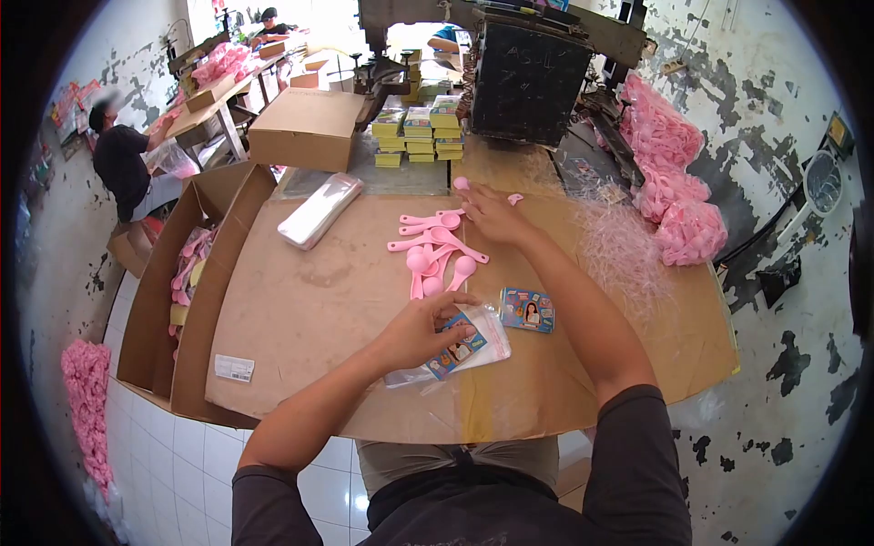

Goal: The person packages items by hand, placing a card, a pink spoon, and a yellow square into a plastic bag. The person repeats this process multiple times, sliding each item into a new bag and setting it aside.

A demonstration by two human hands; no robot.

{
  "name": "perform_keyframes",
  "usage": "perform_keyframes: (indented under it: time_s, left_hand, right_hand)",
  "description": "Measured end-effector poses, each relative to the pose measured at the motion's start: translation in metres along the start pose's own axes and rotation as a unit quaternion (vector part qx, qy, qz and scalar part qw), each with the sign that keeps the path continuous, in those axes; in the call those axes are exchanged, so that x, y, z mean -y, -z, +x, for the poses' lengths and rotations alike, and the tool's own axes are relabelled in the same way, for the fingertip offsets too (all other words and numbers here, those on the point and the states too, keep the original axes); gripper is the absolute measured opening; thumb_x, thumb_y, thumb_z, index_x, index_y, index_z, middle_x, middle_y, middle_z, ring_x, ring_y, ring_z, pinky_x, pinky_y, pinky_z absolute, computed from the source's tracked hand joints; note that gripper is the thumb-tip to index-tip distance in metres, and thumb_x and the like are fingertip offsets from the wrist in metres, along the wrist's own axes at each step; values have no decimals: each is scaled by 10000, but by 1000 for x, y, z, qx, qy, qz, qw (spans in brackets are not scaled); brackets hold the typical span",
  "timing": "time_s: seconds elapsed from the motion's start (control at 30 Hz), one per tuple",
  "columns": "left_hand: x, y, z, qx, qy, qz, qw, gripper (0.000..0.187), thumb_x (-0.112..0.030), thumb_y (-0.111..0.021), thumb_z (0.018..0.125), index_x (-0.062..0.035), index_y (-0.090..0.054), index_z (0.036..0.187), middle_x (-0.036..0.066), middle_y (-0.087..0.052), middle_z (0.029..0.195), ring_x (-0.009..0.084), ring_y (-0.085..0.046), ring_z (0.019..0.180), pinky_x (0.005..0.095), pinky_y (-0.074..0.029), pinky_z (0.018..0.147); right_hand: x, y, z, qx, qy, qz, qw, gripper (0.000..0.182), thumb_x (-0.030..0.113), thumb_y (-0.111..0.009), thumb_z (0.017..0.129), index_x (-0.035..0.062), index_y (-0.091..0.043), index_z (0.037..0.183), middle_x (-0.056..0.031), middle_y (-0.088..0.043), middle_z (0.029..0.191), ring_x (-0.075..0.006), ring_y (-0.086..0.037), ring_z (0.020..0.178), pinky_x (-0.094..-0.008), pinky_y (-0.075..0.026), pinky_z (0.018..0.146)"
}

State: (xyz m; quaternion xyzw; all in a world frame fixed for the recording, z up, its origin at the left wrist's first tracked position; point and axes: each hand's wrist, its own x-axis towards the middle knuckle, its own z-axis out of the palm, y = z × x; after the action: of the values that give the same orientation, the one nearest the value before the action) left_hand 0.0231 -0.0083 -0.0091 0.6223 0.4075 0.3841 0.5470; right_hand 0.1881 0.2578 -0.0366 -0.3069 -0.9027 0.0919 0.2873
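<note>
Dark sleeves (637,455) flank the near edge of the cardboard-topped counter (309,309). The left hand (426,333) holds a blue card (458,353) at some clear bags (492,338). Farther off, the right hand (496,217) touches a pink spoon (462,184); its grip cannot be told. Heaped pink spoons (437,250) lie between them, and more blue cards (527,310) right of the bags.

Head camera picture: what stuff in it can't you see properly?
- Card: head view, partly hidden by the left hand.
- Right hand: head view, its palm is hidden by the back of the hand.
- Label: head view, print too small to read.
- Closed box: head view, its cardboard hides the inside.
- Pink bundle on the left: head view, too blurred to tell what it is.
</note>
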Motion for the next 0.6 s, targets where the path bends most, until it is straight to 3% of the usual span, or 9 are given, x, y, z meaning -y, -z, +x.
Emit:
perform_keyframes:
  time_s: [0.07, 0.17, 0.27, 0.37, 0.47, 0.57, 0.6]
  left_hand:
    - [4, 3, 1, -3, -10, 11, 1000, 434, -66, -682, 997, 30, -529, 1391, 125, -692, 1243, 146, -660, 1136, 301, -553, 971]
    - [3, 6, 2, -4, -1, -1, 1000, 440, -71, -681, 998, 29, -526, 1398, 122, -681, 1272, 151, -652, 1158, 305, -548, 983]
    - [2, 6, 2, -11, -4, 24, 1000, 427, -65, -674, 1000, 32, -530, 1390, 122, -681, 1269, 152, -654, 1159, 302, -548, 983]
    - [-4, 6, 0, -6, 2, 13, 1000, 402, -65, -665, 1006, 33, -539, 1375, 126, -676, 1277, 150, -658, 1153, 300, -552, 976]
    - [5, 3, 3, -15, -26, -44, 999, 379, -71, -658, 1012, 33, -547, 1359, 117, -699, 1230, 134, -674, 1109, 285, -566, 928]
    - [-5, 3, 2, -25, -1, -89, 996, 363, -65, -658, 1012, 33, -553, 1346, 103, -724, 1166, 116, -685, 1064, 267, -573, 877]
    - [-8, 4, 2, -35, 2, -92, 995, 361, -60, -661, 1009, 31, -554, 1342, 99, -729, 1152, 111, -686, 1056, 263, -573, 867]
  right_hand:
    - [-12, -9, 3, 48, -24, -33, 998, 443, 358, -478, 1054, 59, -650, 1333, -249, -583, 1379, -398, -547, 1301, -485, -415, 1114]
    - [1, 4, -16, 47, -88, -38, 994, 425, 346, -486, 1045, 44, -677, 1276, -231, -606, 1335, -392, -571, 1254, -497, -432, 1085]
    - [19, 32, -52, 65, -67, -45, 995, 372, 302, -546, 1015, 29, -692, 1221, -205, -627, 1282, -406, -582, 1201, -501, -446, 1051]
    - [42, 69, -77, 126, -68, -31, 989, 327, 230, -628, 977, 39, -701, 1233, -159, -636, 1250, -369, -605, 1166, -451, -463, 1021]
    - [37, 70, -99, -30, 51, -133, 989, 330, 188, -687, 930, 34, -696, 1221, -151, -655, 1192, -347, -624, 1120, -429, -476, 992]
    - [67, 91, -103, -61, -65, 28, 996, 245, 176, -704, 930, 10, -716, 1110, -111, -674, 1086, -281, -656, 1016, -373, -508, 928]
    - [77, 94, -106, -39, -122, 151, 980, 251, 155, -698, 938, 9, -698, 1141, -100, -679, 1076, -246, -657, 981, -360, -516, 901]
